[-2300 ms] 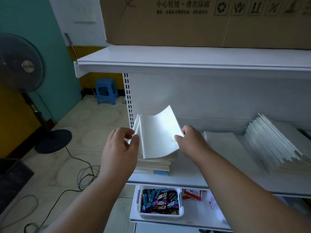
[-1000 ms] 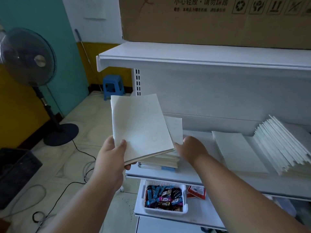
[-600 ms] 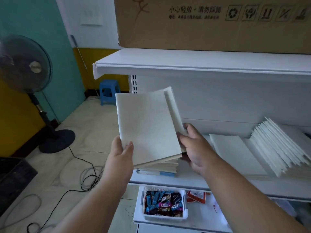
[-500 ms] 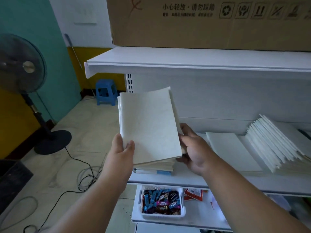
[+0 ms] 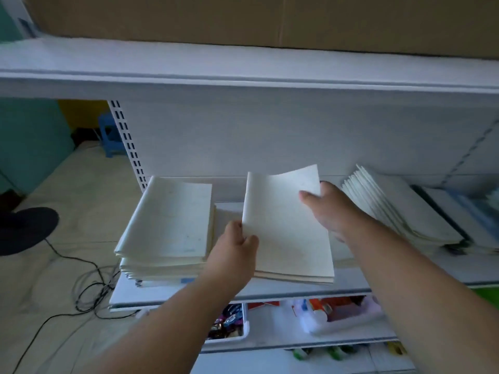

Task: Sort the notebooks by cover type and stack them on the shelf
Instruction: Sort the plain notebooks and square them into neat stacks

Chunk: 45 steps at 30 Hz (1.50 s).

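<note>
A thin batch of pale cream notebooks point(image 5: 286, 228) is held over the middle of the white shelf point(image 5: 172, 298). My left hand point(image 5: 235, 249) grips its left edge near the front. My right hand point(image 5: 328, 209) holds its far right corner with the thumb on top. Their front edge lies at or on a low middle pile. A taller stack of cream notebooks point(image 5: 167, 228) sits at the shelf's left end. A slanted, fanned row of white notebooks point(image 5: 391, 206) leans at the right.
An upper shelf board point(image 5: 243, 74) with a cardboard box point(image 5: 270, 20) overhangs the work area. Below, a white basket of sweets point(image 5: 229, 325) and a tray of small items point(image 5: 334, 314) sit on the lower shelf. Cables point(image 5: 89, 287) and a fan base point(image 5: 24, 228) lie on the floor at left.
The notebooks I held up in front of the left stack have moved right and down to the middle of the shelf. Both hands went with them, and the view shifted right and closer.
</note>
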Tool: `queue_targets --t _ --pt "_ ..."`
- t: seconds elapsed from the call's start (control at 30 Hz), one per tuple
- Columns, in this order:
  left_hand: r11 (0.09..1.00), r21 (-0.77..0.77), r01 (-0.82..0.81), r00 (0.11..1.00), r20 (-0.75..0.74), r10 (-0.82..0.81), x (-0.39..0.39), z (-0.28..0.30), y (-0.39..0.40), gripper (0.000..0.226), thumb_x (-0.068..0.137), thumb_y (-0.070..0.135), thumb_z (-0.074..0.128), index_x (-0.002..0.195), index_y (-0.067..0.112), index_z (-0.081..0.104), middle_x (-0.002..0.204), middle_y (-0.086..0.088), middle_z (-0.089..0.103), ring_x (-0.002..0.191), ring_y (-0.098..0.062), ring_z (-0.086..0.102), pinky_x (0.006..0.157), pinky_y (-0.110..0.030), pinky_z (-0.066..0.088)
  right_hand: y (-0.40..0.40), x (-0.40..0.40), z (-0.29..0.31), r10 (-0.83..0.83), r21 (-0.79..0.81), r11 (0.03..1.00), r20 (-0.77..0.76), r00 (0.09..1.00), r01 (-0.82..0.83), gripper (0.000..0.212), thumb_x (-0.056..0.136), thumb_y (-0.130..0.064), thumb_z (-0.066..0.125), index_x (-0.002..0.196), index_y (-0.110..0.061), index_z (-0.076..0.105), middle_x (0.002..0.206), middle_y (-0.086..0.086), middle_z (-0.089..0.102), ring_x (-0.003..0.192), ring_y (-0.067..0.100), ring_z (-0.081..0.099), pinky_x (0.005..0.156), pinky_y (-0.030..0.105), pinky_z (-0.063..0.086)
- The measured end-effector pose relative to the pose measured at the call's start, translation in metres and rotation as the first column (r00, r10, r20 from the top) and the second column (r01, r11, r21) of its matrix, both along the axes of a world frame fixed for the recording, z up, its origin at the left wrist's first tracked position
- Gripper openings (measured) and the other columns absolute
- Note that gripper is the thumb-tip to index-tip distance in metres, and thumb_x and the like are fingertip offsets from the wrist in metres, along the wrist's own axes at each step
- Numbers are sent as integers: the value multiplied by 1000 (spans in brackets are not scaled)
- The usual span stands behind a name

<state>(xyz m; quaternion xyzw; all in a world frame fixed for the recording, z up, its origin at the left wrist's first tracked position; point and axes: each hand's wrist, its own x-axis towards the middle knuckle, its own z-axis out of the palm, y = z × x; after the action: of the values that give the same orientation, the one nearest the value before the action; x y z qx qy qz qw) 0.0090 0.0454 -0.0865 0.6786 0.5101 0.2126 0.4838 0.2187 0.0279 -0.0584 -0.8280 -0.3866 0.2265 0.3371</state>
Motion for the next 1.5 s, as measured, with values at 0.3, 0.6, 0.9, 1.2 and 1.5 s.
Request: queue_targets --t 0.3,0.6,0.9,1.2,1.5 --pt "990 -143 -3 969 -245 -32 136 -42 35 24 78 17 58 102 12 56 87 -9 66 68 -30 71 54 -44 62 51 110 -51 241 -446 894 404 883 -40 44 100 -37 52 122 0 58 126 18 62 115 33 60 87 31 46" --pt "999 3 41 876 -480 -35 155 -65 43 26 78 19 62 99 13 48 78 -5 65 53 -24 69 53 -38 61 77 137 -86 347 -575 817 418 840 -51 23 94 -25 58 112 -12 62 116 10 62 114 33 59 90 36 49" --pt "989 119 88 829 -560 -6 146 -61 30 44 84 41 65 114 14 47 114 -7 61 98 -28 61 74 -33 47 63 122 -79 216 -347 938 566 796 -8 36 88 -15 61 120 -8 44 122 15 61 112 35 61 87 39 50" --pt "858 437 -270 950 -25 312 50 -1 10 9 91 34 63 97 28 58 89 13 57 71 -5 54 59 -20 36 24 8 -46 372 -51 924 352 859 -379 26 92 -42 55 80 -21 44 76 -1 56 74 25 52 63 32 37" --pt "787 421 -452 884 96 457 -98 35 5 2 93 33 59 94 32 58 81 5 65 61 -8 59 51 -24 36 39 -137 -33 425 -43 905 147 893 -423 62 82 -76 47 99 -17 54 90 0 62 85 22 60 77 38 51"
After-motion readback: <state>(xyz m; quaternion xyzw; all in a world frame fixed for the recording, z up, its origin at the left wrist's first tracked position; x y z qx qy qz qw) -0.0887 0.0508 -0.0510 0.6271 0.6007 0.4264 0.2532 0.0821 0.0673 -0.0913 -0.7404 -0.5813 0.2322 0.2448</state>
